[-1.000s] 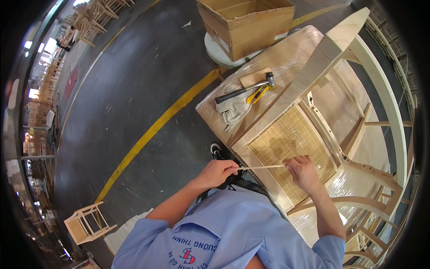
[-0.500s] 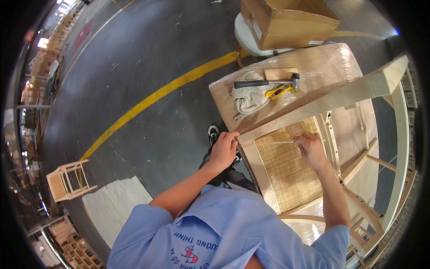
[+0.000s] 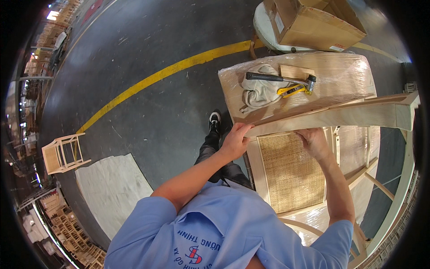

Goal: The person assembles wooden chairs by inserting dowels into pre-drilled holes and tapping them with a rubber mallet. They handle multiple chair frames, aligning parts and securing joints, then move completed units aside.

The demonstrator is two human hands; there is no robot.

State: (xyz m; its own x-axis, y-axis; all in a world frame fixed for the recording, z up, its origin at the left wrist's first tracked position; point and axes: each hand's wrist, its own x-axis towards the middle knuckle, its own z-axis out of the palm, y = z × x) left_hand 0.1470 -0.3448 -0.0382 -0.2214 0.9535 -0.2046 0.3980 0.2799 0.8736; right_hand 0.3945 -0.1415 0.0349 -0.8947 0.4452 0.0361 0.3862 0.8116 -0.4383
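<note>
A pale wooden chair frame (image 3: pixel 358 117) with a woven cane panel (image 3: pixel 291 172) lies on its side in front of me. My left hand (image 3: pixel 236 142) grips the near-left end of its long wooden rail, fingers closed around the corner. My right hand (image 3: pixel 316 143) is at the rail's lower edge, above the cane panel, with fingers bent together. Its fingertips are partly hidden by the rail, so what they pinch cannot be made out. Beyond the rail, a hammer (image 3: pixel 273 78) and a yellow utility knife (image 3: pixel 291 91) lie by a grey-white cloth (image 3: pixel 260 94).
The chair rests on a large plastic-wrapped board or package (image 3: pixel 349 71). A wood block (image 3: pixel 297 71) lies near the hammer. Behind stands an open cardboard box (image 3: pixel 313 27) on a round white seat (image 3: pixel 264 27). On the floor are a small wooden chair (image 3: pixel 62 154) and a pale sheet (image 3: pixel 112 188).
The long rail has tilted toward me, covering more of the cane panel. My right hand has moved up against it, and the thin stick it pinched is out of sight.
</note>
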